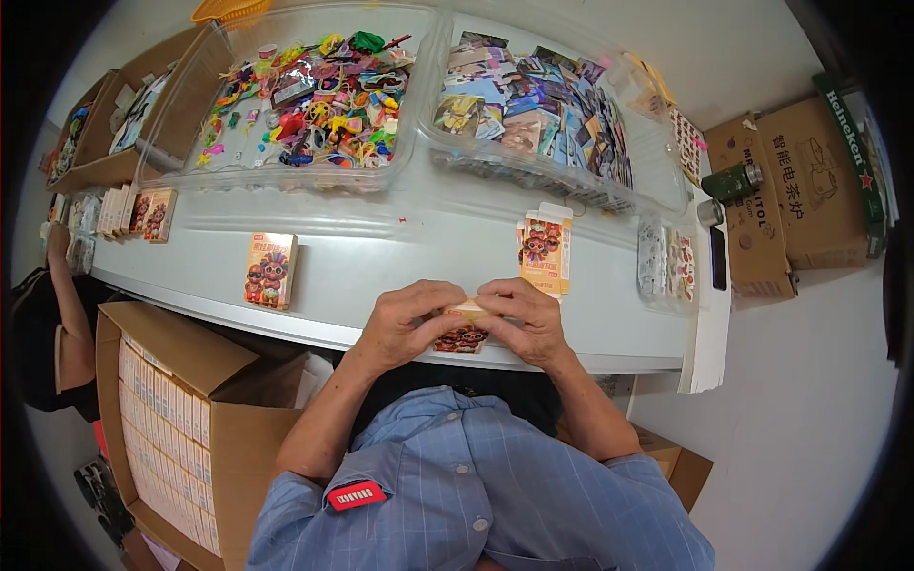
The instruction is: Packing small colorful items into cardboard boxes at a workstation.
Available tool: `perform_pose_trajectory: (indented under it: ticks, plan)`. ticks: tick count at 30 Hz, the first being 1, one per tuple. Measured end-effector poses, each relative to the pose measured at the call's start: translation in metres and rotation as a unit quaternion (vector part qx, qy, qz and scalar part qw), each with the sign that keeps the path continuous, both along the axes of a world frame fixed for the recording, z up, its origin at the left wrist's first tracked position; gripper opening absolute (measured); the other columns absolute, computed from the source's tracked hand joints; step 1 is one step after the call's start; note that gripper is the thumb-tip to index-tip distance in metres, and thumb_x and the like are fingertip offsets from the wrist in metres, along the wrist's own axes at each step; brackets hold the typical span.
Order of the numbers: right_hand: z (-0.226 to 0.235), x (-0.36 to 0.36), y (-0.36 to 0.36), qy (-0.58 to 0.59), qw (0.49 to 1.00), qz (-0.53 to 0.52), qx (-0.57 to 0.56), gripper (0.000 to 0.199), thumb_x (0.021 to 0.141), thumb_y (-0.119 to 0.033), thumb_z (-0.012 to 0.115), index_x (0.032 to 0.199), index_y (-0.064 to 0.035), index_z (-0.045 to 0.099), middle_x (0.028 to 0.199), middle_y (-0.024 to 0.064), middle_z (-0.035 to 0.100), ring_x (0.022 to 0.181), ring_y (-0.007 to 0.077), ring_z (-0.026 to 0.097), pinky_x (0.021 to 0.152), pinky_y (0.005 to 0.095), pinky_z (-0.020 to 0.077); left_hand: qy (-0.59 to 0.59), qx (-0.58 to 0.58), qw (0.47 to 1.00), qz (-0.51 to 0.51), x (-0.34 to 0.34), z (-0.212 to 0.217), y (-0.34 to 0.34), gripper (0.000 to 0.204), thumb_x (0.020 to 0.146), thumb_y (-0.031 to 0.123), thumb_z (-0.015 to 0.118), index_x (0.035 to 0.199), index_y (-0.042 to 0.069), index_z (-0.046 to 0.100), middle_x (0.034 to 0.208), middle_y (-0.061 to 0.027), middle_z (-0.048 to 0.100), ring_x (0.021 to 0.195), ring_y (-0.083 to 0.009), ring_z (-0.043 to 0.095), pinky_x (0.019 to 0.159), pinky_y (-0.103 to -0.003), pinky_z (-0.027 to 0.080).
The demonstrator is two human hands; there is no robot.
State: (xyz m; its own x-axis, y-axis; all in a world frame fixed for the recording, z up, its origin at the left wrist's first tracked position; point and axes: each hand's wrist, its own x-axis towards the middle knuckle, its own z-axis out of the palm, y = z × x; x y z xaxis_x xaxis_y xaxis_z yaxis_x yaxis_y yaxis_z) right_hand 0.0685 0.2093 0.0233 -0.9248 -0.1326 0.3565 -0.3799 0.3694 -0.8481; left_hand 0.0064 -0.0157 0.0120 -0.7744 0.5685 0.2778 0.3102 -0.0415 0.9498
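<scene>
A long white surface (400,247) runs across the view over a pale floor, with cardboard cartons stacked at its far right end (795,186). At the back of the surface stand two clear plastic tubs: the left one (305,95) holds a jumble of small bright toys, the right one (543,105) holds loose picture cards. An orange printed carton (270,270) stands upright toward the left, and another with its top flap open (545,251) stands just behind the hands. Below the near edge, on the left, an open cardboard box (176,428) is packed with rows of slim cartons. Another person's arm (67,324) shows at the far left.

The left hand (405,324) and right hand (526,319) meet at the near edge of the surface, both gripping a small printed carton (464,333) between them. Its long axis lies roughly left to right, its printed face toward the camera. The fingers of both hands are curled closed over its top edge and ends, hiding most of it; which end is its top cannot be told.
</scene>
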Motion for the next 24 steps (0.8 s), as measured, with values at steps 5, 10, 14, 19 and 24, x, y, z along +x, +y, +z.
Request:
perform_pose_trajectory:
  ticks: [5, 10, 14, 19, 24]
  plan:
    - [-0.006, 0.012, -0.006, -0.084, 0.991, -0.027, -0.102, 0.026, 0.083, 0.001, 0.078, 0.109, -0.0019, 0.077, 0.113, 0.0112, 0.069, 0.097, 0.0180, 0.066, 0.085, 0.0278, 0.0524, -0.102, 0.016, 0.995, -0.009, 0.006, -0.002, 0.000, 0.028, 0.085, 0.002, 0.079, 0.113, 0.002, 0.073, 0.113, -0.0133, 0.072, 0.092, -0.0161, 0.070, 0.074, -0.027, 0.058]
    - [-0.007, 0.014, -0.011, -0.112, 0.986, -0.040, -0.120, 0.022, 0.086, 0.002, 0.076, 0.108, -0.0015, 0.078, 0.113, 0.0109, 0.069, 0.100, 0.0174, 0.065, 0.088, 0.0277, 0.0512, -0.142, 0.045, 0.989, -0.016, 0.005, -0.011, 0.000, 0.025, 0.085, 0.001, 0.079, 0.110, 0.002, 0.074, 0.110, -0.0124, 0.072, 0.094, -0.0151, 0.069, 0.078, -0.026, 0.056]
    - [-0.002, 0.009, -0.013, -0.138, 0.983, -0.012, -0.118, 0.019, 0.088, 0.003, 0.073, 0.106, -0.0005, 0.077, 0.113, 0.0110, 0.069, 0.099, 0.0174, 0.065, 0.087, 0.0271, 0.0515, -0.156, 0.040, 0.987, 0.001, 0.007, -0.011, -0.005, 0.024, 0.085, 0.001, 0.079, 0.109, 0.001, 0.074, 0.109, -0.0122, 0.072, 0.095, -0.0150, 0.068, 0.080, -0.027, 0.056]
    - [-0.005, 0.013, -0.018, -0.144, 0.977, -0.057, -0.147, 0.016, 0.091, 0.003, 0.070, 0.106, 0.0015, 0.074, 0.110, 0.0108, 0.069, 0.097, 0.0153, 0.064, 0.084, 0.0259, 0.0518, -0.078, 0.045, 0.995, 0.049, 0.014, -0.015, 0.009, 0.031, 0.084, 0.006, 0.081, 0.114, 0.000, 0.072, 0.112, -0.0153, 0.071, 0.095, -0.0208, 0.070, 0.081, -0.030, 0.056]
    - [-0.001, 0.004, -0.038, -0.179, 0.946, -0.108, -0.247, 0.016, 0.095, 0.002, 0.067, 0.110, 0.0028, 0.071, 0.106, 0.0073, 0.068, 0.088, 0.0112, 0.064, 0.077, 0.0237, 0.0521, 0.162, -0.119, 0.961, 0.188, 0.037, 0.015, 0.005, 0.075, 0.073, 0.021, 0.090, 0.138, 0.002, 0.057, 0.127, -0.0222, 0.063, 0.102, -0.0371, 0.068, 0.087, -0.039, 0.057]
